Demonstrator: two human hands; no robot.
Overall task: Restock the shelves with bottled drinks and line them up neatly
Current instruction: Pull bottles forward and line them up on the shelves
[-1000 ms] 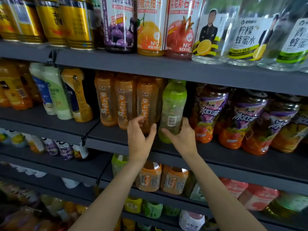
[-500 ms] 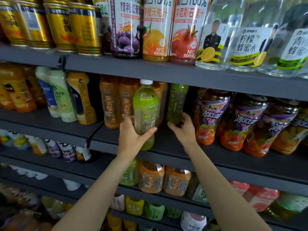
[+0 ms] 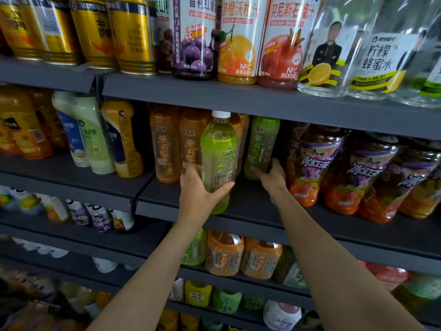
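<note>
My left hand (image 3: pixel 199 192) grips the lower half of a green tea bottle with a white cap (image 3: pixel 218 149), held upright in front of the orange tea bottles (image 3: pixel 165 144) at the edge of the dark middle shelf (image 3: pixel 250 206). My right hand (image 3: pixel 270 175) holds the base of a second green bottle (image 3: pixel 262 142) that stands deeper on the same shelf, to the right of the orange row.
Purple-labelled iced tea bottles (image 3: pixel 312 168) crowd the shelf right of my right hand. White and yellow bottles (image 3: pixel 95 137) stand on the left section. Gold cans (image 3: pixel 128 34), juice bottles and clear lemon water bottles (image 3: pixel 372 56) fill the shelf above. More drinks sit on the lower shelves.
The right hand pushed one green bottle back into the shelf. My left hand has brought up a second green bottle from below and raised it in front of the orange bottles.
</note>
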